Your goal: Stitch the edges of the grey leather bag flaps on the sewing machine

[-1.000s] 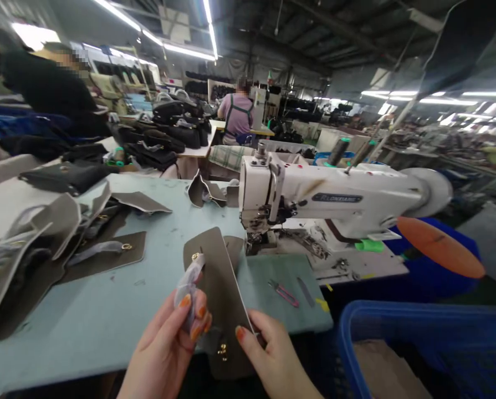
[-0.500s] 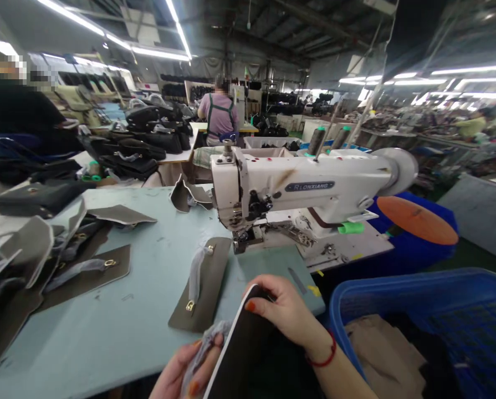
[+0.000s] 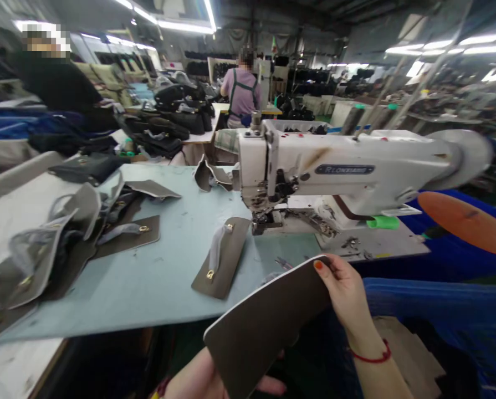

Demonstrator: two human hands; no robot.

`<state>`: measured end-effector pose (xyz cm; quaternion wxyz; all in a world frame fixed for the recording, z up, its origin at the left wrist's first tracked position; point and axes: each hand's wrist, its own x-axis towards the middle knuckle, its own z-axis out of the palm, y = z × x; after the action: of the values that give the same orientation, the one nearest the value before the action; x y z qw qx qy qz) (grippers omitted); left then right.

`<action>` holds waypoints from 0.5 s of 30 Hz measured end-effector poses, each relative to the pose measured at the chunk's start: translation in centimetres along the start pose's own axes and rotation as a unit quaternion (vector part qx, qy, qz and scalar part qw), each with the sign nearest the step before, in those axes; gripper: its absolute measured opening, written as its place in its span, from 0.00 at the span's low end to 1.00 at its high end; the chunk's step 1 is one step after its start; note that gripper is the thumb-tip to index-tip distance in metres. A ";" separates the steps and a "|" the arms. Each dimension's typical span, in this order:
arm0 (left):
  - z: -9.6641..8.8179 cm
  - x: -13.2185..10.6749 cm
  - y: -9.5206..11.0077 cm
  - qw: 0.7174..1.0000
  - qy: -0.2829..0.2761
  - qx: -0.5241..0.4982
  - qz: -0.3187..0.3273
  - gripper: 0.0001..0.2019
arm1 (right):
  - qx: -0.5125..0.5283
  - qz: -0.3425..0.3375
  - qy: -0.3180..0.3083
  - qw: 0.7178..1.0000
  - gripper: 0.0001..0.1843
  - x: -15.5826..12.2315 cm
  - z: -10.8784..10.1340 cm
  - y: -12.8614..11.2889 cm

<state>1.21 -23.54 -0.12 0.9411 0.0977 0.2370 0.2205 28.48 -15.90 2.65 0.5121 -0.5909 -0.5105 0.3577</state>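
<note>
A dark brown flat leather-like panel (image 3: 268, 321) with a pale edge is held tilted in front of the table. At its upper right end my right hand (image 3: 345, 288) pinches the corner between thumb and fingers. Under its lower left end lies my left hand (image 3: 204, 377), holding it from below; most of the fingers are hidden behind the panel. On the table, a similar brown panel (image 3: 231, 260) carries a plastic-wrapped handle (image 3: 216, 249) with gold fittings. Just beyond the held panel, the white sewing machine (image 3: 347, 160) stands with its needle area near that panel.
More handled panels (image 3: 127, 238) are heaped on the left of the pale blue table (image 3: 148, 293). A folded piece (image 3: 210, 176) lies behind. At right stands a blue basket (image 3: 418, 291) with brown and black pieces. Two people work further back.
The panel has swung from steep to a flatter slant, its brown face now showing. My left hand has gone from the wrapped handle's side to underneath. The view has shifted too.
</note>
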 end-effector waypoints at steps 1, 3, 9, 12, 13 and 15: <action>0.3 0.5 0.0 1.000 -0.021 -0.006 -0.018 0.35 | 0.000 0.003 0.000 1.000 0.18 0.3 0.0 0.5; 0.6 1.5 0.1 0.998 -0.040 -0.003 -0.039 0.32 | -0.002 0.002 -0.007 1.000 0.19 0.8 0.4 1.0; 0.6 2.5 -1.0 1.000 -0.001 -0.008 0.018 0.20 | -0.075 -0.122 -0.035 0.989 0.17 1.7 4.3 -0.8; 0.2 2.0 0.0 0.983 0.061 -0.073 0.158 0.23 | -0.123 -0.194 0.058 0.972 0.20 0.2 6.8 -2.2; 0.0 1.8 0.7 0.966 0.105 -0.061 0.229 0.23 | -0.115 -0.188 0.045 0.974 0.20 -0.8 7.6 -2.6; -0.4 1.5 2.4 0.912 0.211 -0.002 0.353 0.22 | -0.060 -0.146 -0.092 0.983 0.20 -3.1 8.9 -3.3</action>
<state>1.32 -20.76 -0.34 0.7303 0.1247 0.3797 0.5540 18.58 -16.94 3.54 0.4728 -0.5046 -0.6569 0.3006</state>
